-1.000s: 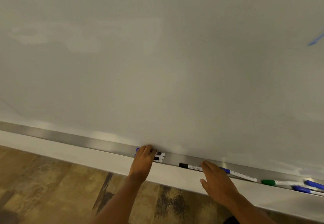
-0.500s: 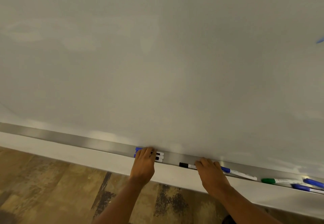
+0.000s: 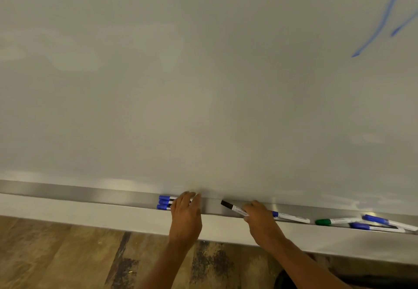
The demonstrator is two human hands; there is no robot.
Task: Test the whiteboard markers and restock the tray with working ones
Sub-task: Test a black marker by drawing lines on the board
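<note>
A long metal tray (image 3: 90, 195) runs under the whiteboard (image 3: 203, 74). My left hand (image 3: 186, 215) lies over a bundle of three blue-capped markers (image 3: 164, 202) in the tray, covering their right ends. My right hand (image 3: 260, 218) grips the white barrel of a black-capped marker (image 3: 230, 207), whose cap end tilts up to the left off the tray. Just right of that hand a blue-capped marker (image 3: 291, 217) lies in the tray. Farther right lie a green-capped marker (image 3: 332, 221) and two more blue markers (image 3: 384, 223).
Blue pen strokes (image 3: 382, 19) mark the board at the upper right. Below the tray runs a white ledge (image 3: 67, 212), then a wood-patterned floor (image 3: 56, 257) with dark patches.
My right hand has closed on the black-capped marker and tilted its cap end up off the tray. My left hand slid right along the bundle, baring more of the blue caps.
</note>
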